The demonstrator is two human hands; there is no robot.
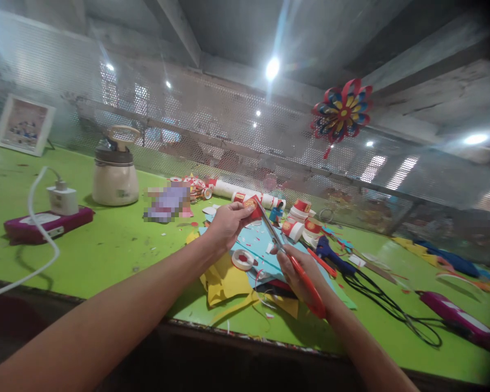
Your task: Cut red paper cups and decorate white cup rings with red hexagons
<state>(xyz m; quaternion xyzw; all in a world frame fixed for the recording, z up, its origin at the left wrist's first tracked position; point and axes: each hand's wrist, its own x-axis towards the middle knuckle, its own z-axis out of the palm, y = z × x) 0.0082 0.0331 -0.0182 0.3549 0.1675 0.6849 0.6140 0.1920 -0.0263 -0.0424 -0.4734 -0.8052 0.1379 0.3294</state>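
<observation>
My left hand (227,224) pinches a small red piece of paper (253,209) with a gold print on it, held up over the table. In my right hand (300,268) is a pair of scissors (274,238) with orange-red handles; the blades point up and left, their tips at the red piece. Beneath both hands lie light blue sheets (245,239), yellow paper (224,277) and small scraps. A white roll of tape (243,259) rests on the papers between my hands.
Red-and-white paper cups (293,228) stand behind the scissors. A glue gun (330,255) with a black cord lies to the right. Purple power strips (49,223) sit at both sides. A kettle-like jug (115,174) and a picture frame (25,124) stand at left.
</observation>
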